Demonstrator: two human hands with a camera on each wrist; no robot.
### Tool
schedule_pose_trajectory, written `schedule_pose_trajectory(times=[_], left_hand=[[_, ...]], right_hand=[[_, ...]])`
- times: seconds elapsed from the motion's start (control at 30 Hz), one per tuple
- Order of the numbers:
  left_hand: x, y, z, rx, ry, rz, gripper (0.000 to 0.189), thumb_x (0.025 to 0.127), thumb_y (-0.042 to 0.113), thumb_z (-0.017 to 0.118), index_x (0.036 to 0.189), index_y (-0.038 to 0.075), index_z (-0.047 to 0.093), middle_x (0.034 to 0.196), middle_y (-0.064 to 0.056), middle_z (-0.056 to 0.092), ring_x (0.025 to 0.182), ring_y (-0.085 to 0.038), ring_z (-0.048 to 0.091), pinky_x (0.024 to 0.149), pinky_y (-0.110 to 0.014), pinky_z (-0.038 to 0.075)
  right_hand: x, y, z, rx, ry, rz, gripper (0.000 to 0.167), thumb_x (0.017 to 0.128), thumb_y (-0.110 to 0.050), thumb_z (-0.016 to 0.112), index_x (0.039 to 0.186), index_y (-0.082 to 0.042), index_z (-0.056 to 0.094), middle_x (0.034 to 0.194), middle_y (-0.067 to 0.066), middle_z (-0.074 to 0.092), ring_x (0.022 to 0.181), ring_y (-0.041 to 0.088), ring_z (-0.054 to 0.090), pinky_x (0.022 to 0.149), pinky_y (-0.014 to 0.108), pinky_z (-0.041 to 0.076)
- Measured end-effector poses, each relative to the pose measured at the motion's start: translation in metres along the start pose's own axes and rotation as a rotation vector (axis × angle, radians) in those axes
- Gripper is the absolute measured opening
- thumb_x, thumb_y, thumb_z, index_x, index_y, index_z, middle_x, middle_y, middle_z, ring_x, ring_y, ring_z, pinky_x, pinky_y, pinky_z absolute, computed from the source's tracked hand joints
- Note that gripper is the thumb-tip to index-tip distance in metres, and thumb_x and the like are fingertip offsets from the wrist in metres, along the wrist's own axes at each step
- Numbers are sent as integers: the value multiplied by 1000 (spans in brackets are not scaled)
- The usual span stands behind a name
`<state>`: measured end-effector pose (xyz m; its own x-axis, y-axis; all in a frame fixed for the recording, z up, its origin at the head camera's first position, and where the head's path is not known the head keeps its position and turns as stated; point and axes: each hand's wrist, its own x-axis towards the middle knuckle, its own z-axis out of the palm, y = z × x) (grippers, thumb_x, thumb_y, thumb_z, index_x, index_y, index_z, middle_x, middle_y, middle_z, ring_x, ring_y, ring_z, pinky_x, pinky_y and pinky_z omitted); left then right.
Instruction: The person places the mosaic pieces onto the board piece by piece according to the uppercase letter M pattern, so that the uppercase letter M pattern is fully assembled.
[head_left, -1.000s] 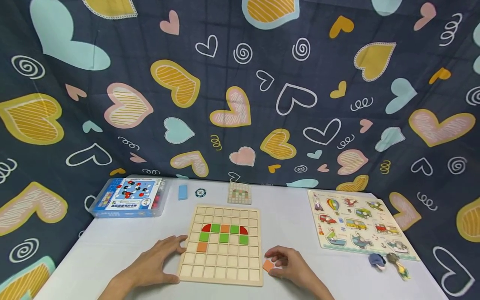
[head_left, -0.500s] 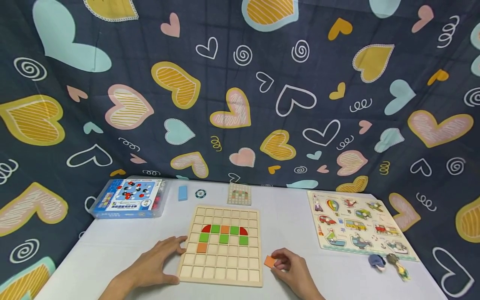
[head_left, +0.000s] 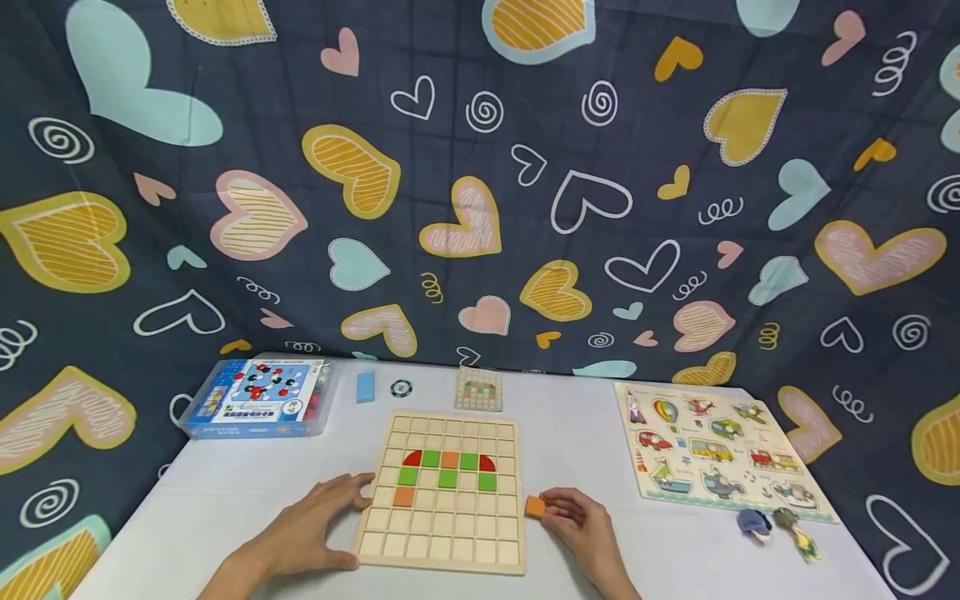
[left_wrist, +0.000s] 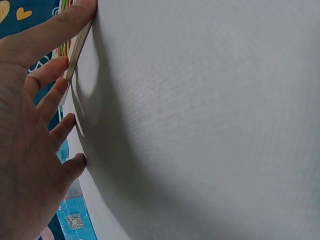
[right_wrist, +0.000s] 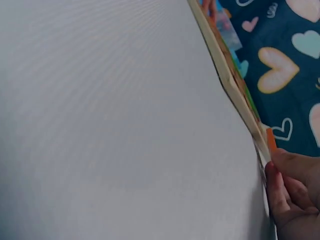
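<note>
A wooden grid board [head_left: 452, 550] lies flat on the table, with green, orange and red tiles set in some of its cells. My left hand [head_left: 303, 525] rests along its left edge, thumb and fingers spread apart. In the left wrist view the thumb and some fingertips of that hand [left_wrist: 37, 125] touch the board's side. An orange square tile [head_left: 535, 507] is pinched between the thumb and fingers of my right hand [head_left: 585, 533], just off the board's right edge. The right wrist view shows this tile [right_wrist: 271, 139] nearly edge-on, rising from the fingertips.
Behind the board lies a pattern card [head_left: 478, 389], with a round chip [head_left: 401, 386] and a blue block [head_left: 365, 387] to its left. A molecule-kit box [head_left: 258, 400] sits at back left. On the right are a picture puzzle [head_left: 720, 450] and two small figures [head_left: 753, 524].
My right hand has turned and moved slightly up, bringing the orange tile with it, now close to the board's right edge. The left hand and the board stay put.
</note>
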<state>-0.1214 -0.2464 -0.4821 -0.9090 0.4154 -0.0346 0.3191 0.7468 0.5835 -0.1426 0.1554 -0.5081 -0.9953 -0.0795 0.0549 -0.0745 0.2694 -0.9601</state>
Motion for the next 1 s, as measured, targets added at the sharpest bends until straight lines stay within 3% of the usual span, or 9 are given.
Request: schedule_pose_trajectory(times=[0.37, 0.73, 1.0], left_hand=[[0, 0, 0, 12, 16, 13, 57, 63, 56, 79, 109, 28, 59, 150, -6, 37, 134, -45, 31, 88, -74, 38], [1, -1, 2, 18, 24, 26, 57, 64, 55, 79, 110, 28, 60, 150, -5, 38, 134, -45, 32, 90, -73, 38], [2, 0, 1, 13, 12, 3, 55, 64, 54, 80, 109, 29, 59, 150, -5, 38, 135, -44, 31, 92, -73, 36]], right_hand=[[10, -11, 23, 73, -95, -54, 28, 82, 3, 70, 109, 8, 64, 106, 21, 67, 91, 21, 67, 78, 22, 56], [19, -23, 38, -139, -182, -192, 25, 79, 9, 71, 103, 3, 66, 98, 14, 70, 80, 14, 66, 66, 20, 56], [21, -27, 45, -42, -209, -175, 29, 79, 6, 72, 107, 8, 63, 101, 20, 68, 85, 26, 69, 73, 21, 57]])
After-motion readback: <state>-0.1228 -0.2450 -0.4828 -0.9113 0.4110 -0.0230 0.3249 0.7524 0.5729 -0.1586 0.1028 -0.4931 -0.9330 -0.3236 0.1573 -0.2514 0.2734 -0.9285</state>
